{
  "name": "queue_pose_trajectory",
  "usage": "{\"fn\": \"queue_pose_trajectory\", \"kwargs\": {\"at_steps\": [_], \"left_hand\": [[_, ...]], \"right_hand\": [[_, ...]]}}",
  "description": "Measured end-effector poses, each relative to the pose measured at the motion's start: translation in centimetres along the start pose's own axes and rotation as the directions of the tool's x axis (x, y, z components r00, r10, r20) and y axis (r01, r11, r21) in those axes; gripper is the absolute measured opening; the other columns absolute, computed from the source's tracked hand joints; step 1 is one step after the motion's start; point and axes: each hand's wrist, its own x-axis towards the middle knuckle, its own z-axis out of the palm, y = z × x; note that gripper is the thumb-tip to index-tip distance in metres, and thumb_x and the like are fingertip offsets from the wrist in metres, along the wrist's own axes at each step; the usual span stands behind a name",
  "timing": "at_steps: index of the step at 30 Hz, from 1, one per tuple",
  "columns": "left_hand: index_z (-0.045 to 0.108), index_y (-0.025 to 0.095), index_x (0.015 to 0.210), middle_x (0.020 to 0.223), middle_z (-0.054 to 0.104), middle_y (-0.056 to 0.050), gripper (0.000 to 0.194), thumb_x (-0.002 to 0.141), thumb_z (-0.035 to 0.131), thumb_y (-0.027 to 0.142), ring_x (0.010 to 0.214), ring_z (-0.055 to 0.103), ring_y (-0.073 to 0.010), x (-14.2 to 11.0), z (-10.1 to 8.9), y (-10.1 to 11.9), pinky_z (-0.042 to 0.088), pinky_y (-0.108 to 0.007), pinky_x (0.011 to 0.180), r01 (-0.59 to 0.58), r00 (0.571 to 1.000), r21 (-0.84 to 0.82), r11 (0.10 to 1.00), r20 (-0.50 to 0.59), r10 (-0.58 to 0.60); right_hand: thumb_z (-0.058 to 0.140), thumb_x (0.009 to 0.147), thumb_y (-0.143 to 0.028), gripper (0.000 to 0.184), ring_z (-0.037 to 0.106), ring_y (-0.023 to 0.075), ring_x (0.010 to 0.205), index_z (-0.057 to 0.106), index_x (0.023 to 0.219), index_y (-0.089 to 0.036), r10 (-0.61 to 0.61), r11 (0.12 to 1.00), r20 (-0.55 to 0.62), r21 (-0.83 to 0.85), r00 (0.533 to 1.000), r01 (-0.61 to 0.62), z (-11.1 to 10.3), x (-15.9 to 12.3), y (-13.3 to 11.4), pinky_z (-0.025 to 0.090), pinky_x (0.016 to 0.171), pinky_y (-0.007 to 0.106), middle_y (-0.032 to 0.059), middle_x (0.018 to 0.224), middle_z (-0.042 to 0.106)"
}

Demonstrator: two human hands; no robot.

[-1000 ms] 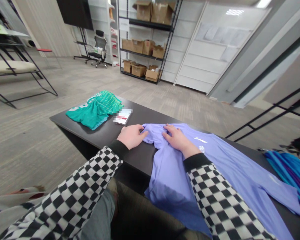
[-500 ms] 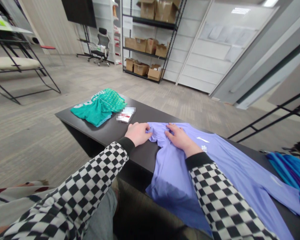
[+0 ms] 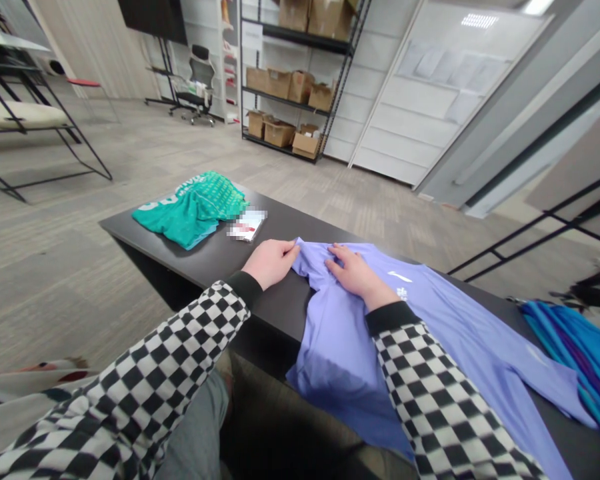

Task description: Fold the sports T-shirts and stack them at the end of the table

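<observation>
Roughly: lavender athletic shirt (image 3: 340,373) spread across dark bench (image 3: 205,267); likely light, soft, slippery, best taken at bunched edge (image 3: 307,257). Left grip (image 3: 270,264), right grip (image 3: 355,275) on fabric, clench unclear.

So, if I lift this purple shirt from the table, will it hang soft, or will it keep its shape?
The purple shirt will probably hang limp: it lies in soft folds under the right hand. It looks thin and light, so it may slide easily on the smooth-looking table. Part already droops over the front edge, so it could slip off.
</observation>
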Motion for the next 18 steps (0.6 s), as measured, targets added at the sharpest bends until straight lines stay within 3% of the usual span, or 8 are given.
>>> {"fn": "queue_pose_trajectory", "kwargs": {"at_steps": [5, 7, 10, 13, 18], "left_hand": [[0.083, 0.023, 0.090, 0.103, 0.082, -0.011, 0.035, 0.110, 0.060, 0.041, 0.103, 0.073, -0.0287, -0.34, -0.55, 0.85, 0.053, -0.042, 0.104, -0.149, 0.978, -0.001, 0.989, -0.146, 0.147], [0.082, 0.023, 0.094, 0.107, 0.081, -0.010, 0.026, 0.106, 0.068, 0.042, 0.108, 0.072, -0.0281, -0.52, -0.53, 0.90, 0.054, -0.042, 0.107, -0.158, 0.967, -0.061, 0.986, -0.210, 0.142], [0.077, 0.022, 0.101, 0.099, 0.079, -0.007, 0.031, 0.106, 0.070, 0.052, 0.096, 0.072, -0.0240, -0.52, -0.06, 0.58, 0.058, -0.037, 0.092, -0.105, 0.985, -0.320, 0.942, -0.167, 0.053], [0.071, 0.021, 0.104, 0.090, 0.077, -0.004, 0.043, 0.103, 0.073, 0.064, 0.082, 0.071, -0.0197, -0.20, 0.37, 0.26, 0.057, -0.032, 0.077, -0.052, 0.997, -0.580, 0.813, -0.071, 0.013], [0.069, 0.019, 0.096, 0.085, 0.071, -0.001, 0.051, 0.094, 0.085, 0.067, 0.077, 0.064, -0.0144, 0.16, 0.01, 0.59, 0.053, -0.028, 0.075, -0.081, 0.996, -0.687, 0.722, -0.083, 0.032]], "right_hand": [[0.057, 0.113, -0.040, 0.053, 0.042, 0.0333, 0.169, 0.064, 0.163, -0.022, 0.003, 1.000, -0.003, 0.013, 1.000, -0.003, -0.05, -0.05, -0.09, 0.026, 0.139, 0.064, 0.0181, 0.177, 0.052], [0.057, 0.114, -0.040, 0.053, 0.043, 0.0331, 0.169, 0.065, 0.163, -0.023, 0.004, 1.000, -0.010, 0.014, 1.000, -0.004, -0.03, -0.06, -0.07, 0.026, 0.139, 0.064, 0.0171, 0.177, 0.053], [0.058, 0.114, -0.041, 0.053, 0.043, 0.0324, 0.169, 0.064, 0.163, -0.022, 0.005, 1.000, -0.001, 0.012, 1.000, -0.005, -0.06, -0.07, -0.07, 0.027, 0.140, 0.061, 0.0165, 0.177, 0.052], [0.058, 0.115, -0.040, 0.052, 0.043, 0.0318, 0.169, 0.064, 0.163, -0.022, 0.016, 1.000, 0.001, 0.005, 1.000, -0.016, -0.22, -0.11, -0.19, 0.027, 0.140, 0.059, 0.0164, 0.177, 0.052], [0.059, 0.115, -0.039, 0.051, 0.046, 0.0304, 0.168, 0.066, 0.162, -0.020, 0.010, 1.000, -0.004, 0.015, 1.000, -0.010, -0.53, -0.15, -0.37, 0.029, 0.140, 0.054, 0.0169, 0.176, 0.054]]}}
